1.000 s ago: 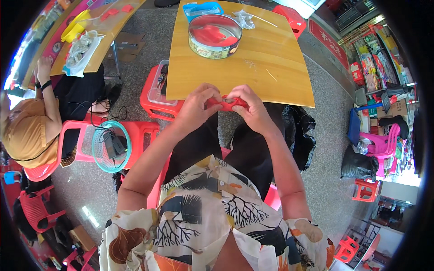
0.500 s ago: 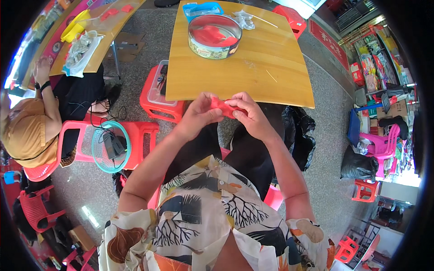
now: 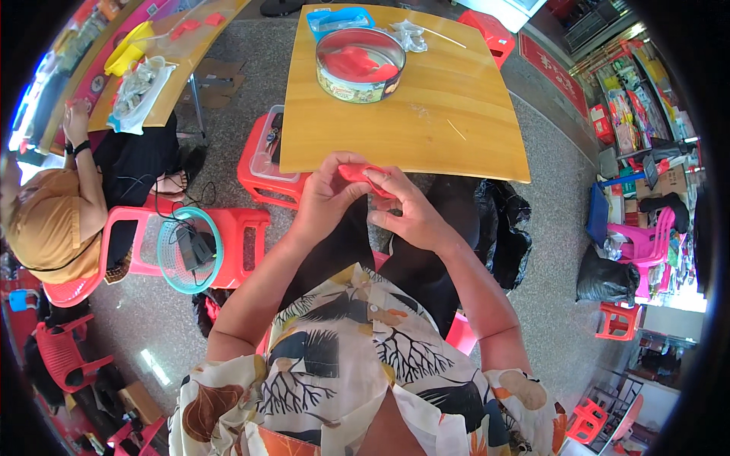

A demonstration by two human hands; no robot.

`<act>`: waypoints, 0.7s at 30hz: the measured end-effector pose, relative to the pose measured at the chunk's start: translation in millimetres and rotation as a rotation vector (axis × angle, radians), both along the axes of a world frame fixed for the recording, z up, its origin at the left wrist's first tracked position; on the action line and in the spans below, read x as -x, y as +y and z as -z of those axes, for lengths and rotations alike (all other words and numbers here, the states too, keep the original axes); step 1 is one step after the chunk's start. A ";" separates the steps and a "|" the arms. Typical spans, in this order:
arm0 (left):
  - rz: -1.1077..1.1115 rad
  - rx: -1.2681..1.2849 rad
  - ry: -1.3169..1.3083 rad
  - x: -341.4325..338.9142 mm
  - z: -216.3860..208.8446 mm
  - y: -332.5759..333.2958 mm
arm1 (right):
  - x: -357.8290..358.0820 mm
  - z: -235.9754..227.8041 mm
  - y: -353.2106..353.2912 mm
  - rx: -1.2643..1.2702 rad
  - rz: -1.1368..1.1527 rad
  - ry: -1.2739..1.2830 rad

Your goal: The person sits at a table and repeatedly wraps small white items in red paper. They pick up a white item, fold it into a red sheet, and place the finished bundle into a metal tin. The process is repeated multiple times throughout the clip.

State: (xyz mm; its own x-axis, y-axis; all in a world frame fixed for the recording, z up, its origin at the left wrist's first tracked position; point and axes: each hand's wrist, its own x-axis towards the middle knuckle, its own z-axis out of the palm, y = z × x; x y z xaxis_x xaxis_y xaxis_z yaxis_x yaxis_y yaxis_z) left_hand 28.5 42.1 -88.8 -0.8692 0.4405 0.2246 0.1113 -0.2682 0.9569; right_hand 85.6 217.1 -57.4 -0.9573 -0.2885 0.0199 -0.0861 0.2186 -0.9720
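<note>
Just off the near edge of the wooden table, a small, soft red piece (image 3: pixel 354 172), perhaps cloth, is between my hands. My left hand (image 3: pixel 325 199) pinches it between thumb and fingers. My right hand (image 3: pixel 414 209) has its curled fingers on the right part of the piece, with red showing between them, while its thumb sits lower and apart. On the table a round tin (image 3: pixel 357 93) holds more red pieces (image 3: pixel 353 62). The exact kind of the red piece cannot be made out.
Behind the tin are a blue basket (image 3: pixel 338 19) and a clear plastic bag (image 3: pixel 411 34). A red stool (image 3: pixel 255 178) with a clear lidded box stands left of the table (image 3: pixel 456 106). Farther left, a person (image 3: pixel 57 213) sits at another table, near a turquoise basket (image 3: pixel 190 281).
My right thumb has come away from the red piece and dropped lower, and the right fingers have shifted over it. The piece has turned and sits slightly farther left in my left hand.
</note>
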 end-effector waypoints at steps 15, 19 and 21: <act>-0.046 -0.296 -0.204 10.0 -8.4 10.2 | 3.6 -3.5 -9.8 0.111 0.363 0.265; -0.038 -0.258 -0.194 10.5 -18.4 7.4 | -5.6 -11.3 -7.4 -0.009 0.441 0.245; -0.018 -0.250 -0.179 8.7 -19.8 11.0 | -4.6 -13.4 -10.8 0.101 0.374 0.080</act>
